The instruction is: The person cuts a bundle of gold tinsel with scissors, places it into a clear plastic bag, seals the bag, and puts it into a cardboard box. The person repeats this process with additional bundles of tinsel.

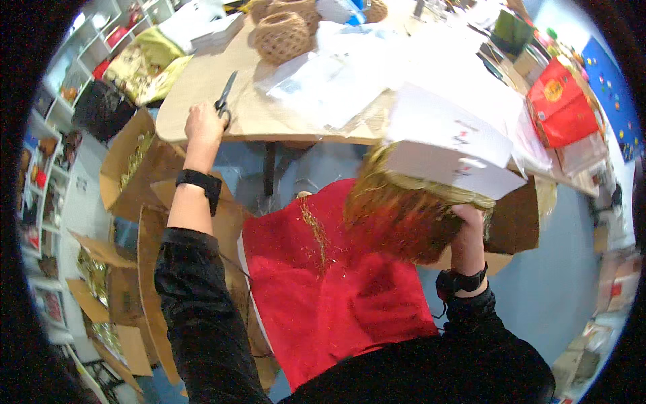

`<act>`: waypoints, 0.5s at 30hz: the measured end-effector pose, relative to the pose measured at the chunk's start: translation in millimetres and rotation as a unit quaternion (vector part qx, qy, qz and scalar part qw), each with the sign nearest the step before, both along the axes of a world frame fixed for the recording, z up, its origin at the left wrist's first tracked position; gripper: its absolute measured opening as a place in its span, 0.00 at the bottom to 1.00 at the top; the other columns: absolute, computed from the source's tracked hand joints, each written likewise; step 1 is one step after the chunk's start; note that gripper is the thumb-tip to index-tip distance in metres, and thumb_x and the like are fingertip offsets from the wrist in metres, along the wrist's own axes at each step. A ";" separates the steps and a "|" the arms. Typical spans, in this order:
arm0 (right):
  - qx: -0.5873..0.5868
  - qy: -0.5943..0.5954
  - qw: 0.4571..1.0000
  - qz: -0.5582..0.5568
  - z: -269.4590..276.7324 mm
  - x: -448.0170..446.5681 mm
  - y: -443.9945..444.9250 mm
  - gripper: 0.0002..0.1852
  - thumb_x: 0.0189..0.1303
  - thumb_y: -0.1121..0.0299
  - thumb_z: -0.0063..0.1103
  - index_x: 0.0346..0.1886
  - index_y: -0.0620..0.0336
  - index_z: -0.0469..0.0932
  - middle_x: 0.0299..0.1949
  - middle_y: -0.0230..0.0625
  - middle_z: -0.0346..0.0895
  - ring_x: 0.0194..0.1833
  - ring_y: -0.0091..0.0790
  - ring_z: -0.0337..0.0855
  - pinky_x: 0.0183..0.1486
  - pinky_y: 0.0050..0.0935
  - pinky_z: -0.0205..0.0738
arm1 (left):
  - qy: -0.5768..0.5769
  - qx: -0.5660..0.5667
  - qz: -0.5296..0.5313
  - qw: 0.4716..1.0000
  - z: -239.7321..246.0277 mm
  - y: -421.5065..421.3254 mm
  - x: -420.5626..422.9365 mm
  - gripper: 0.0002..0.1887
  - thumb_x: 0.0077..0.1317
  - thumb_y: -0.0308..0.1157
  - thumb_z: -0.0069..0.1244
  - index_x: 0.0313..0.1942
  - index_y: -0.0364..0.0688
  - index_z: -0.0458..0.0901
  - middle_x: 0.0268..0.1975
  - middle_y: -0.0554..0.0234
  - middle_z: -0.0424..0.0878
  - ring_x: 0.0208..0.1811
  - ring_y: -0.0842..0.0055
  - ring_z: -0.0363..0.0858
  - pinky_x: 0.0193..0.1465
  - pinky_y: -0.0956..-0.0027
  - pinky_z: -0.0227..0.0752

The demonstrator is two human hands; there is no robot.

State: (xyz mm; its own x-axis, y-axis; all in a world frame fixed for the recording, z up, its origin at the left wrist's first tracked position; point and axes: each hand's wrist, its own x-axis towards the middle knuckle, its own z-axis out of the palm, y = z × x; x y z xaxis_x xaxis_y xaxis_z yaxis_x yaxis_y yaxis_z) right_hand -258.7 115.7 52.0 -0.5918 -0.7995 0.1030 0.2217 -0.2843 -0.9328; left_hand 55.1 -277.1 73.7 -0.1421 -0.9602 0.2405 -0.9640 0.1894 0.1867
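Observation:
My left hand (pixel 206 122) is at the table's left part, touching the handles of dark scissors (pixel 225 103) whose blades point away from me; whether its fingers grip them is unclear. On the right, my right hand (pixel 468 216) holds a blurred bundle of golden-brown strands (pixel 398 217) from below, its fingers partly hidden. A white card header (pixel 449 136) with printed marks lies along the top of the bundle. Beneath, a red cloth (pixel 333 303) covers my lap, with loose golden strands (pixel 315 230) scattered on it.
The wooden table (pixel 186 106) bears clear plastic bags (pixel 328 86) and woven balls (pixel 282 38). Open cardboard boxes (pixel 151 177) stand on the left, some with shiny golden filling. Another box (pixel 515 217) is behind my right hand. A red bag (pixel 565 103) stands at the right.

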 end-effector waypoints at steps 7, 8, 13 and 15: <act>0.057 -0.035 0.995 0.073 -23.6 3.6 -6.6 0.35 0.39 0.77 0.81 0.55 0.65 0.78 0.52 0.38 0.83 0.53 0.35 0.82 0.59 0.38 0.77 | -0.026 -0.041 0.003 0.999 4.3 -53.1 -14.7 0.33 0.58 0.35 0.67 0.57 0.31 0.67 0.47 0.37 0.85 0.49 0.51 0.86 0.52 0.55 0.80; 0.085 -0.015 0.994 0.071 -24.3 2.5 -6.3 0.36 0.39 0.77 0.82 0.56 0.65 0.77 0.52 0.38 0.83 0.53 0.34 0.82 0.59 0.38 0.77 | -0.025 -0.082 -0.027 0.996 7.4 -42.6 -17.7 0.31 0.60 0.35 0.65 0.58 0.32 0.68 0.48 0.37 0.84 0.50 0.52 0.85 0.51 0.56 0.80; 0.032 0.041 0.992 0.111 -22.9 8.1 -10.6 0.42 0.39 0.73 0.84 0.62 0.65 0.72 0.56 0.38 0.81 0.56 0.32 0.80 0.61 0.37 0.75 | 0.391 0.219 -0.388 0.806 12.4 111.6 -27.9 0.56 0.52 0.38 0.71 0.76 0.37 0.52 0.75 0.48 0.62 0.77 0.62 0.58 0.70 0.57 0.65; 0.027 0.065 0.986 0.149 -21.1 16.6 -13.8 0.44 0.40 0.71 0.84 0.63 0.66 0.70 0.57 0.38 0.80 0.57 0.31 0.79 0.62 0.36 0.75 | 0.361 0.256 -0.465 0.767 0.6 176.6 -34.4 0.76 0.33 0.41 0.80 0.78 0.37 0.42 0.80 0.50 0.49 0.81 0.64 0.46 0.79 0.57 0.51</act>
State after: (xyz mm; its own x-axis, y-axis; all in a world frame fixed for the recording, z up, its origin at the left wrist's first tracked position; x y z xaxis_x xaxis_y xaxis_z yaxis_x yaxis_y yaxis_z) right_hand -242.1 101.9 30.9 -0.3145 -0.9423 0.1147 0.1647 -0.1731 -0.9710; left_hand 20.7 -100.6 74.3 -0.8296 -0.5198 0.2038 -0.0675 0.4559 0.8875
